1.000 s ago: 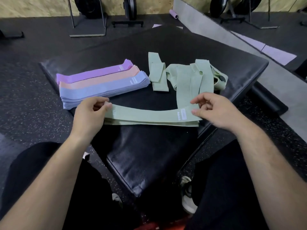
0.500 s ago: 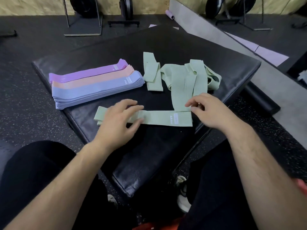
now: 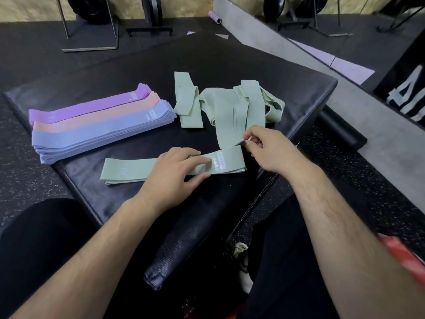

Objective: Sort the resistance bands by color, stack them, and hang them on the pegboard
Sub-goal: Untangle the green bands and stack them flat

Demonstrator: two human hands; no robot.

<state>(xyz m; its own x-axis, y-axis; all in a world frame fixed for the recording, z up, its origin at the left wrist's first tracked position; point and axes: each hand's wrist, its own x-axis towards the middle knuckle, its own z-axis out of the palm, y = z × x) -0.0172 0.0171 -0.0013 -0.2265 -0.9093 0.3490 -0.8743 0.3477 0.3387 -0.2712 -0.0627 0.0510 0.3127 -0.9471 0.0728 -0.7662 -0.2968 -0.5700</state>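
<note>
black padded mat [image 3: 264, 72] on speckled rubber floor [image 3: 27, 185], bearing all bands. at mat's left: sorted stack of bands [image 3: 99, 125], fanned so purple shows farthest, peach in the middle, blue nearest and topmost. at mat's centre-right: loose pile of green bands [image 3: 232, 104], overlapping and partly folded, with one separate folded green band [image 3: 187, 102] just to its left. near front edge: flat green band stack [image 3: 128, 170], lying crosswise, white label near its right end. left hand [image 3: 177, 171] laid palm-down on the middle of this stack, fingers extended and pressing, gripping nothing. right hand [image 3: 268, 150] just beyond stack's right end, thumb and forefinger pinched on the near end of a long green band [image 3: 230, 130] trailing out of the loose pile. red object [image 3: 404, 256] at right edge, blurred.
</note>
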